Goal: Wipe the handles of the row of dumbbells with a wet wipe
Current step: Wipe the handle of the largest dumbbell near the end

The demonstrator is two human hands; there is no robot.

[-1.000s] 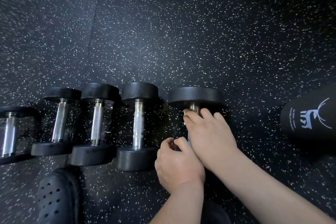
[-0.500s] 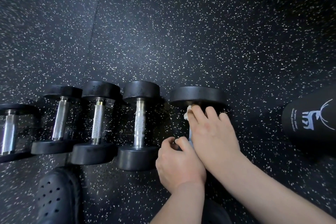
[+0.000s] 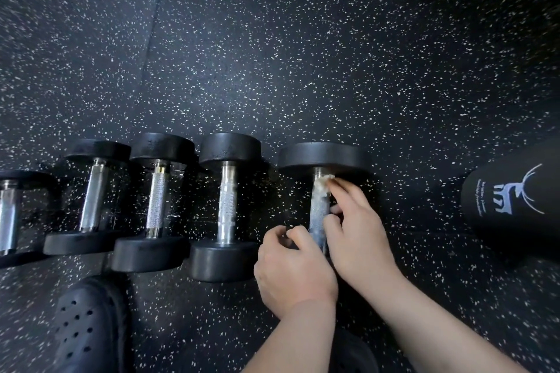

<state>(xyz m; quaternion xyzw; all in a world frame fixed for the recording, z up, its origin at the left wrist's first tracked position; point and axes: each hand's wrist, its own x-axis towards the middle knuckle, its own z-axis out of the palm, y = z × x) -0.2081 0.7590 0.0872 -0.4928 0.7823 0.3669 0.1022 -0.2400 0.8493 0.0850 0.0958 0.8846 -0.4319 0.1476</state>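
Wiping is under way on the rightmost dumbbell (image 3: 324, 157) of the row on the floor (image 3: 272, 54): the right hand (image 3: 357, 227) pinches the wipe (image 3: 322, 188) against the far end of its handle (image 3: 317, 215), fingers (image 3: 345, 192) curled onto it. The left hand (image 3: 294, 272) sits curled at the near end (whether it grips anything is hidden). Next, I judge, comes a stroke down the handle, then the neighbour (image 3: 227, 206) to the left. The wipe looks white, crumpled and small; the knurled handle gleams.
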